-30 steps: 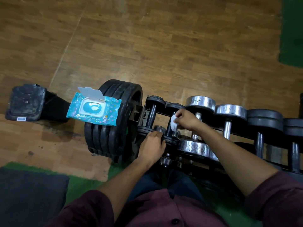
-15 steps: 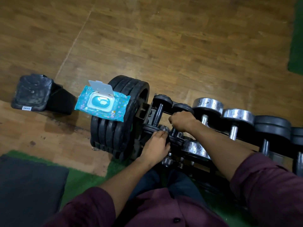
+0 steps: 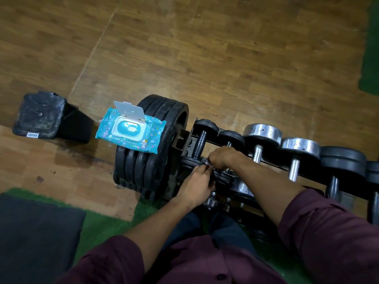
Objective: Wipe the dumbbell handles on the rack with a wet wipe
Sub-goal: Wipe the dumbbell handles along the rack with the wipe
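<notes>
Now right hand [image 3: 220, 157] lower, wet wipe hidden

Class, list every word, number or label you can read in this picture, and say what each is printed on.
"72": top corner of the blue wipes pack.
"PURE WATER BABY WIPES": along the pack's front edge; the characters before it are unclear.
White label on the black block: too blurred to read.

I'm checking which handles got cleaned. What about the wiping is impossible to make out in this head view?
- Second dumbbell's handle: hidden under the right hand.
- Wet wipe: only a pale sliver shows between the hands.
- Left hand: its fingers' hold is hidden by its own back.
- Rightmost dumbbell: cut off by the frame edge.
</notes>
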A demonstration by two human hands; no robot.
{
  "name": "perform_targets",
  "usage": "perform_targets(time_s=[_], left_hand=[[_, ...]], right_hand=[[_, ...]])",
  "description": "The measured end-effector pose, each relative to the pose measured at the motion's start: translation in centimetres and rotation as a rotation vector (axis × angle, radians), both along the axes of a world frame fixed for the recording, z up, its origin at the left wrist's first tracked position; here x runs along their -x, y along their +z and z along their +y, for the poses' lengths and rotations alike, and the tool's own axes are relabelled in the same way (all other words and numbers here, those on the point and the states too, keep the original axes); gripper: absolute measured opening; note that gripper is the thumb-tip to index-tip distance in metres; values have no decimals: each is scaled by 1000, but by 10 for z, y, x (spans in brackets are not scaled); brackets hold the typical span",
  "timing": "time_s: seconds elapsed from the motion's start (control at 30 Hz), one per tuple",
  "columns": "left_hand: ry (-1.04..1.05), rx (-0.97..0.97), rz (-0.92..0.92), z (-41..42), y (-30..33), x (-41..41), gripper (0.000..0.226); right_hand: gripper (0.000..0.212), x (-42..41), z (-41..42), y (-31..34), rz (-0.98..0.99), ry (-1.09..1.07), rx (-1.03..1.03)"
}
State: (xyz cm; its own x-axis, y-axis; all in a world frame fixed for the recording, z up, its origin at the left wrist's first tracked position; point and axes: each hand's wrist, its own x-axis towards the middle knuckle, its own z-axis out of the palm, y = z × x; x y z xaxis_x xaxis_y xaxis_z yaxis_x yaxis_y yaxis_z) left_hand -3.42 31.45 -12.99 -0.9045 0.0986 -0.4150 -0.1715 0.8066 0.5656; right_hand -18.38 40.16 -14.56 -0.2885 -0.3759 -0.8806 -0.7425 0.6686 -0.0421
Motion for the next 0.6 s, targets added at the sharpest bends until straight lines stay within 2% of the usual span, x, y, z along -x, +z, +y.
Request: perform_targets(time_s=[0.1, 0.17, 0.27, 0.4, 0.53, 0.6], left_hand=[[-1, -3, -10, -1, 0, 0, 50], [-4, -4, -18, -1, 1, 0, 54], [-10, -6, -28, -1, 3, 0, 60], [-11, -3, -72, 1, 7, 3, 61], [47, 16, -115, 11, 14, 8, 60], [70, 60, -106, 18, 17, 8, 60]], right_hand=[[19, 1, 1, -3, -64, -26, 4], [24, 4, 7, -7, -119, -105, 30], [38, 5, 21, 2, -161, -266, 168], [41, 2, 51, 24, -193, -520, 344], [38, -1, 94, 34, -130, -514, 347], [37, -1, 114, 39, -75, -579, 390]])
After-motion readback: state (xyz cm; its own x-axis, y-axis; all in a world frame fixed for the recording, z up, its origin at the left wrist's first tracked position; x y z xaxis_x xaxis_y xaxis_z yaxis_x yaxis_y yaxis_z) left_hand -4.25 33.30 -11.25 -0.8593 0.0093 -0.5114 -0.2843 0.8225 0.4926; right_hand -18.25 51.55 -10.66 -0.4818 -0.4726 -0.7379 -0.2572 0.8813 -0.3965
